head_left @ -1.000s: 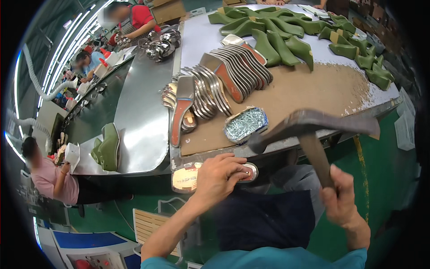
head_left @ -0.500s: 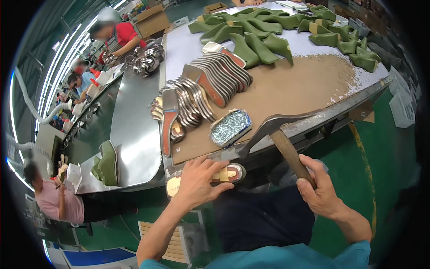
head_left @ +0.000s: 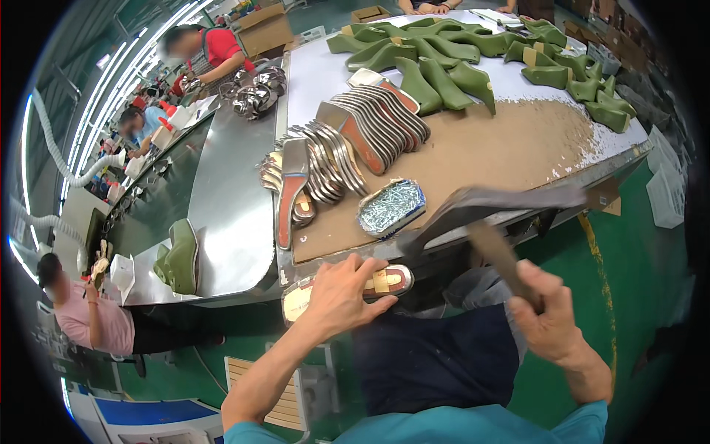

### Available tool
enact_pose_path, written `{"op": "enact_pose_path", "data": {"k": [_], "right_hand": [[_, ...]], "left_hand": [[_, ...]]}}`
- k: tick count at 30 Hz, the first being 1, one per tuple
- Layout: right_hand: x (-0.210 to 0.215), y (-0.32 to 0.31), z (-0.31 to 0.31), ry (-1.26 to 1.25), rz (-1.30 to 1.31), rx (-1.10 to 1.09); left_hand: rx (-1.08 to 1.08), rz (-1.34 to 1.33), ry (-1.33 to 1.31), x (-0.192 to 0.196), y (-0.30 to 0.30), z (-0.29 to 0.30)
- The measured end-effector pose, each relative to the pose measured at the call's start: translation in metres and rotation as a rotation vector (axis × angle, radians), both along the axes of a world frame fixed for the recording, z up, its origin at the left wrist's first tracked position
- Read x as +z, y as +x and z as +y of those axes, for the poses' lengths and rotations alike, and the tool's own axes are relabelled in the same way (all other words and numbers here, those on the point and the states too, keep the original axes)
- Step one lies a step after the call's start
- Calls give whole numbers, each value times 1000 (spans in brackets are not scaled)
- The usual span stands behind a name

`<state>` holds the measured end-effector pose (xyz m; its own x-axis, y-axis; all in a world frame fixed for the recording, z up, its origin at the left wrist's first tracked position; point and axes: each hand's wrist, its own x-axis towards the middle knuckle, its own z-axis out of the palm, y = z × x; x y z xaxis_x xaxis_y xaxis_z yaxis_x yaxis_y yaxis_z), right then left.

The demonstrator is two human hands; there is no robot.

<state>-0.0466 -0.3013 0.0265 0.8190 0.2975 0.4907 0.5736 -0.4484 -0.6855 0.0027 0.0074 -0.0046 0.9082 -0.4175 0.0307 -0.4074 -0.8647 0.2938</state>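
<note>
My left hand (head_left: 342, 294) is wrapped over a shoe insole (head_left: 399, 278) at the bench's near edge, thumb on the near side and fingers on the far side. Its tan pad and brown-and-yellow end show on either side of my palm; the middle is hidden. Gripped in my right hand (head_left: 549, 314) is the wooden handle of a shoemaker's hammer (head_left: 492, 209), its long dark curved head raised above the bench edge and blurred by motion. Just beyond my left hand sits a tub of small nails (head_left: 392, 209).
Silver-edged shoe soles (head_left: 373, 122) stand in a row on the brown board, beside several curved silver pieces (head_left: 325, 159). Green shoe lasts (head_left: 436, 44) cover the far end. A steel counter (head_left: 229, 185) adjoins on the left, with people working along it.
My right hand has shifted slightly right with the hammer, whose head is now blurred. The left hand keeps its hold on the insole. The whole view has shifted slightly.
</note>
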Motion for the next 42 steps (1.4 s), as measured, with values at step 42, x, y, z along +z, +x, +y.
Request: {"op": "enact_pose_path", "data": {"k": [42], "right_hand": [[-79,113,-46,-938,-82,-583]], "left_hand": [[162,-19,-152,42,-3,14]]}}
